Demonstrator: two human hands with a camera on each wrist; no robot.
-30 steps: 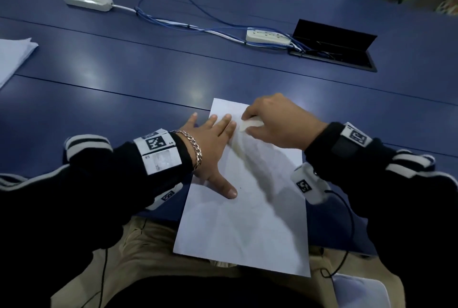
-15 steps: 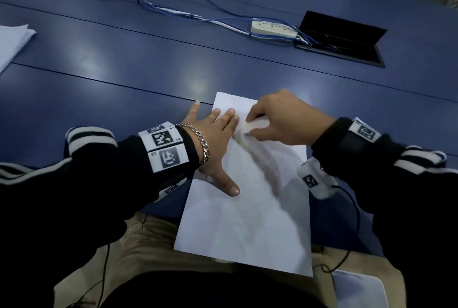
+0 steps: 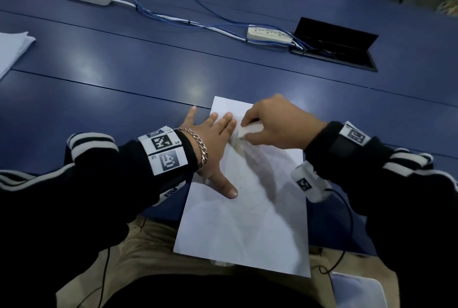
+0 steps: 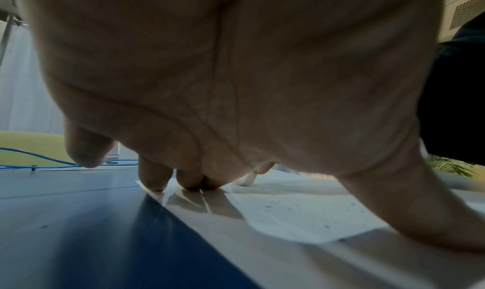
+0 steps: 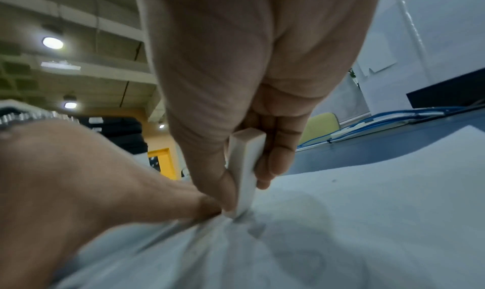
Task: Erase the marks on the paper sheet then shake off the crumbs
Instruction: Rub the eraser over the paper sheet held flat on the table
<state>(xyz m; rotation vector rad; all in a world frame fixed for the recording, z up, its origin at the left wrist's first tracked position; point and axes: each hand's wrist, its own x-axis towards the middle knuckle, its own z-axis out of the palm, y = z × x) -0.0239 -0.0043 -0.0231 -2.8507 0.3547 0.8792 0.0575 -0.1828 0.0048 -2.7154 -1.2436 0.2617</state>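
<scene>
- Nearest, the paper sheet (image 3: 247, 221) is lying on the blue table (image 3: 124, 89), its near edge hanging past the table edge over the person's lap.
- Just beyond that, the left hand (image 3: 213, 144) is pressing flat on the sheet's left side, fingers straight and spread, thumb (image 3: 229, 190) reaching toward the person and the little finger resting on the table off the paper's left edge.
- From the left wrist view, the fingertips (image 4: 155, 179) are touching down at the sheet's corner, and small dark crumbs (image 4: 296, 206) are lying scattered on the paper to the right of them.
- Immediately right of the left hand's fingers, the right hand (image 3: 277, 124) is pinching a white eraser (image 3: 250, 130) between thumb and fingers.
- In the right wrist view, the eraser (image 5: 245, 173) is standing steeply, its lower end pressing into the sheet right against the left hand's index finger, with the paper wrinkling there.
- Faint grey smudging is showing on the paper under and just nearer than the eraser.
- Farther off, beyond both hands, two white power strips (image 3: 269, 34) and blue cables (image 3: 173, 18) are lying on the table beside an open black cable box (image 3: 334, 45).
- Far to the left of the left hand, a stack of white paper (image 3: 12, 47) is sitting at the table's edge.
</scene>
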